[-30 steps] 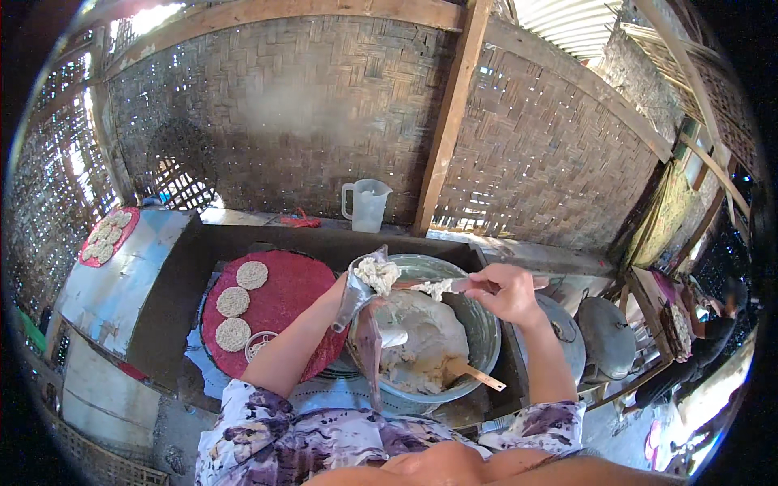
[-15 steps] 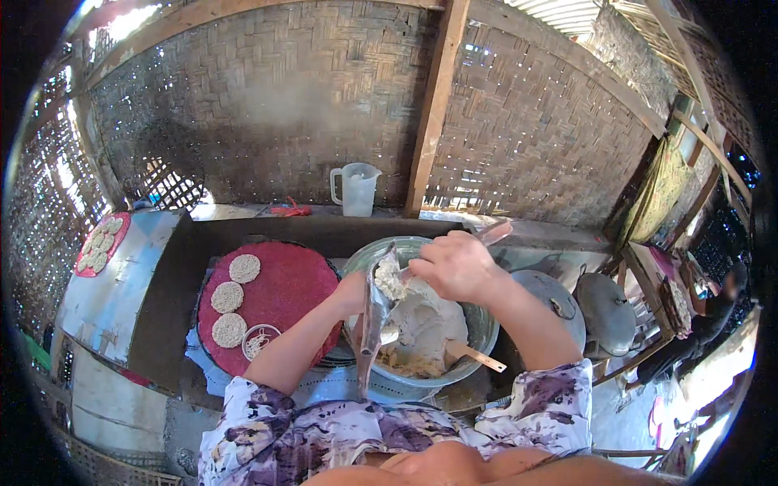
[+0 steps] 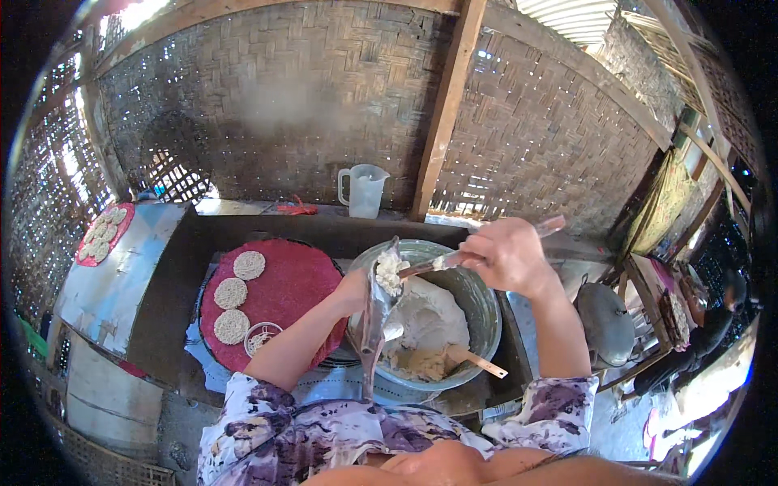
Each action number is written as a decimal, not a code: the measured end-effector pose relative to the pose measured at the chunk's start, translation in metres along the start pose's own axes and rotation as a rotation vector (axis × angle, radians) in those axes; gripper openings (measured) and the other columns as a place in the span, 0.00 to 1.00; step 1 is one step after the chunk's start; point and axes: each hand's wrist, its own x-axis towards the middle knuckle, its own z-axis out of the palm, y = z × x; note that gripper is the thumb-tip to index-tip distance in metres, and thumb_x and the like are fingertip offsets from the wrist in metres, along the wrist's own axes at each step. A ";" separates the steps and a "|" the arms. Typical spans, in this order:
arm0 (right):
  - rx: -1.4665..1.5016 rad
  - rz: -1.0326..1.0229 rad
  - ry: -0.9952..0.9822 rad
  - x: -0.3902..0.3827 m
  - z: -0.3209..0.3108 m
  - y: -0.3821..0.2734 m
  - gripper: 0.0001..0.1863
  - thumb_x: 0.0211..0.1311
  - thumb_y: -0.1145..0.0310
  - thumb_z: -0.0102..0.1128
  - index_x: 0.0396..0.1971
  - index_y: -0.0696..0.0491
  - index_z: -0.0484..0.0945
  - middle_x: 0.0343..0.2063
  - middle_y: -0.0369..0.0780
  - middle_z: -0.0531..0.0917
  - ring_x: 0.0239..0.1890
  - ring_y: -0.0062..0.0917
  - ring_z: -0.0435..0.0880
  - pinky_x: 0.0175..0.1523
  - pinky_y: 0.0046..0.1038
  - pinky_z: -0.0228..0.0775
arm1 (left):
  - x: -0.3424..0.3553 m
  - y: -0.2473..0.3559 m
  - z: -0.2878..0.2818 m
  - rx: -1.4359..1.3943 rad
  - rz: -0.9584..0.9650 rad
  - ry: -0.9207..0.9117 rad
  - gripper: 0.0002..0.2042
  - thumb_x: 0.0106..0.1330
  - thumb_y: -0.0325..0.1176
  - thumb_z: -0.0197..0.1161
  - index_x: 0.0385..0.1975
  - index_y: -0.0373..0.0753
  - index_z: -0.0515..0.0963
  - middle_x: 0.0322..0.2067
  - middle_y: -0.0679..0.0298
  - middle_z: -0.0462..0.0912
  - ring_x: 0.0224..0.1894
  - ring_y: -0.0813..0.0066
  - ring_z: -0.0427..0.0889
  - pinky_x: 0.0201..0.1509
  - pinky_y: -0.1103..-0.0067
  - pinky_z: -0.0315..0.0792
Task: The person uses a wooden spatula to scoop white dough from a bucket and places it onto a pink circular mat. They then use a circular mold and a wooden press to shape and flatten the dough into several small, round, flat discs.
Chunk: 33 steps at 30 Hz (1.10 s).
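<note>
My left hand (image 3: 352, 290) is closed around a shiny metal tool (image 3: 374, 316) with a hinged-looking arm hanging down; pale dough (image 3: 390, 270) sits in its top. In my right hand (image 3: 509, 253), fingers wrapped, is a long flat stick (image 3: 553, 225), its far end at that dough. Beneath both hands a large round bowl (image 3: 489, 328) holds a mass of pale dough (image 3: 433, 320) and a wooden-handled utensil (image 3: 478, 362). To the left, a red round mat (image 3: 300, 287) carries several coiled noodle-like discs (image 3: 231, 326) and a small ring with strands (image 3: 262, 329).
A translucent pitcher (image 3: 366, 194) and red bundle (image 3: 293, 207) stand behind the dark trough (image 3: 162, 316). A panel (image 3: 105, 300) at left holds another mat of discs (image 3: 104, 233). At right are a large lidded pot (image 3: 604, 322), a wooden rack (image 3: 648, 300) and a dark-clad figure (image 3: 697, 348) at the edge.
My right hand moved in toward the metal tool, then back out rightward and slightly up, with the stick. Dough at the tool's top shifted as the tool turned more upright.
</note>
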 end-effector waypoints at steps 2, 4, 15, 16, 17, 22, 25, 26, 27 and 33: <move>-0.060 -0.063 -0.109 0.008 0.011 -0.011 0.05 0.38 0.65 0.58 0.17 0.47 0.73 0.14 0.34 0.72 0.22 0.29 0.75 0.26 0.31 0.66 | 0.002 -0.014 0.002 0.315 -0.025 0.013 0.18 0.51 0.40 0.58 0.42 0.40 0.72 0.37 0.53 0.76 0.39 0.60 0.75 0.42 0.71 0.69; -0.064 -0.075 -0.152 0.013 0.023 -0.023 0.05 0.39 0.64 0.57 0.17 0.47 0.72 0.15 0.34 0.73 0.23 0.29 0.76 0.27 0.32 0.66 | 0.010 -0.036 0.005 0.506 0.018 0.020 0.18 0.50 0.43 0.58 0.39 0.42 0.74 0.36 0.50 0.76 0.40 0.55 0.75 0.42 0.71 0.68; 0.424 0.582 0.391 -0.036 0.059 -0.019 0.07 0.46 0.70 0.60 0.26 0.55 0.75 0.19 0.35 0.76 0.16 0.19 0.72 0.22 0.20 0.63 | 0.024 -0.051 -0.037 -0.538 -0.019 -0.005 0.15 0.62 0.35 0.45 0.47 0.40 0.69 0.44 0.63 0.74 0.44 0.70 0.74 0.49 0.75 0.66; 0.730 0.806 0.466 -0.041 0.079 -0.029 0.07 0.50 0.68 0.59 0.28 0.54 0.74 0.18 0.34 0.74 0.15 0.16 0.69 0.19 0.17 0.60 | 0.032 -0.049 -0.028 -0.907 -0.051 -0.080 0.16 0.62 0.36 0.48 0.48 0.41 0.66 0.47 0.65 0.72 0.47 0.69 0.71 0.54 0.74 0.64; 0.972 0.993 0.396 -0.065 0.092 -0.029 0.08 0.52 0.67 0.57 0.30 0.54 0.73 0.18 0.32 0.73 0.14 0.14 0.66 0.18 0.16 0.56 | 0.035 -0.001 0.008 -1.076 -0.270 -0.010 0.16 0.64 0.35 0.42 0.50 0.42 0.64 0.46 0.64 0.72 0.45 0.69 0.72 0.49 0.70 0.68; 1.567 1.056 0.242 -0.035 0.090 -0.073 0.08 0.54 0.67 0.55 0.31 0.54 0.70 0.16 0.30 0.69 0.13 0.11 0.60 0.16 0.14 0.47 | 0.028 -0.022 0.006 -0.171 -0.024 0.137 0.11 0.59 0.28 0.50 0.42 0.37 0.70 0.38 0.62 0.76 0.38 0.75 0.76 0.42 0.76 0.72; 1.474 0.984 0.246 -0.046 0.090 -0.069 0.09 0.51 0.68 0.59 0.31 0.55 0.74 0.19 0.30 0.72 0.17 0.10 0.64 0.20 0.15 0.53 | 0.027 0.015 0.024 -0.603 -0.258 0.235 0.10 0.60 0.28 0.49 0.40 0.36 0.71 0.35 0.62 0.77 0.37 0.74 0.77 0.42 0.76 0.72; 1.292 0.942 0.253 -0.050 0.096 -0.069 0.08 0.51 0.70 0.59 0.29 0.56 0.74 0.19 0.31 0.73 0.18 0.10 0.66 0.21 0.14 0.55 | 0.026 0.015 0.020 -0.602 -0.255 0.239 0.10 0.60 0.28 0.49 0.40 0.36 0.71 0.35 0.62 0.77 0.37 0.74 0.77 0.42 0.76 0.72; 1.110 0.895 0.259 -0.055 0.099 -0.070 0.07 0.50 0.72 0.59 0.28 0.57 0.74 0.19 0.32 0.74 0.19 0.11 0.69 0.22 0.14 0.58 | 0.024 0.012 0.014 -0.753 -0.268 0.250 0.12 0.61 0.32 0.45 0.39 0.35 0.72 0.35 0.61 0.77 0.36 0.72 0.77 0.42 0.76 0.72; 0.731 0.998 0.249 -0.088 0.074 -0.062 0.10 0.45 0.71 0.64 0.27 0.59 0.77 0.20 0.33 0.78 0.21 0.12 0.73 0.28 0.16 0.66 | 0.021 0.004 0.001 -0.808 -0.154 0.230 0.14 0.61 0.35 0.43 0.39 0.35 0.73 0.35 0.61 0.78 0.36 0.71 0.77 0.41 0.75 0.71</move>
